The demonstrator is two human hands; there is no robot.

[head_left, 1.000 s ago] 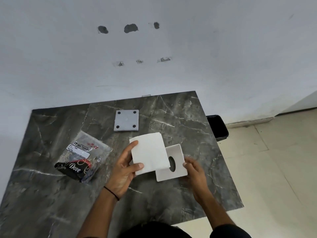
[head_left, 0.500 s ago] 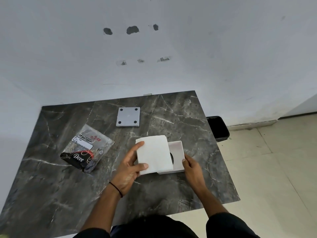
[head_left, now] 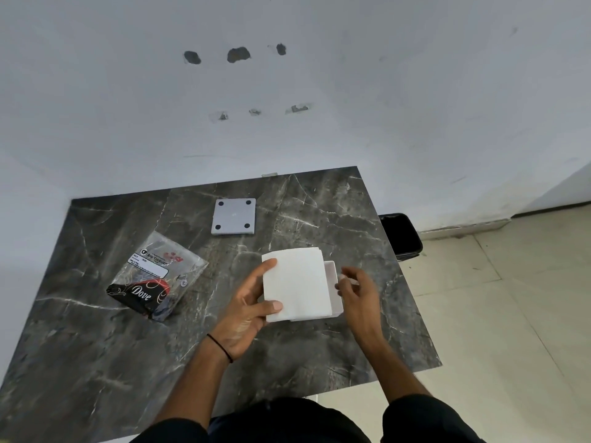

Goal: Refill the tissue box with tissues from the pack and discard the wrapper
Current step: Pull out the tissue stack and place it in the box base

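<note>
My left hand (head_left: 248,306) holds a white stack of tissues (head_left: 295,282) by its left edge, thumb on top and fingers behind. The stack hovers over the white tissue box (head_left: 332,281), covering most of it; only the box's right rim shows. My right hand (head_left: 358,287) is just right of the box, fingers loosely curled, holding nothing and a little off the rim. The emptied clear wrapper (head_left: 158,276) with a black and red "Dove" print lies flat on the table to the left.
A grey square plate (head_left: 233,216) with black corner pads, apparently the box's base, lies on the dark marble table (head_left: 96,346) behind the box. A black bin (head_left: 401,235) stands on the floor beside the table's right edge. A white wall is behind.
The box went from tilted up to sitting flat on the table. My left hand brought the tissue stack over it. My right hand let go of the box and drew slightly away.
</note>
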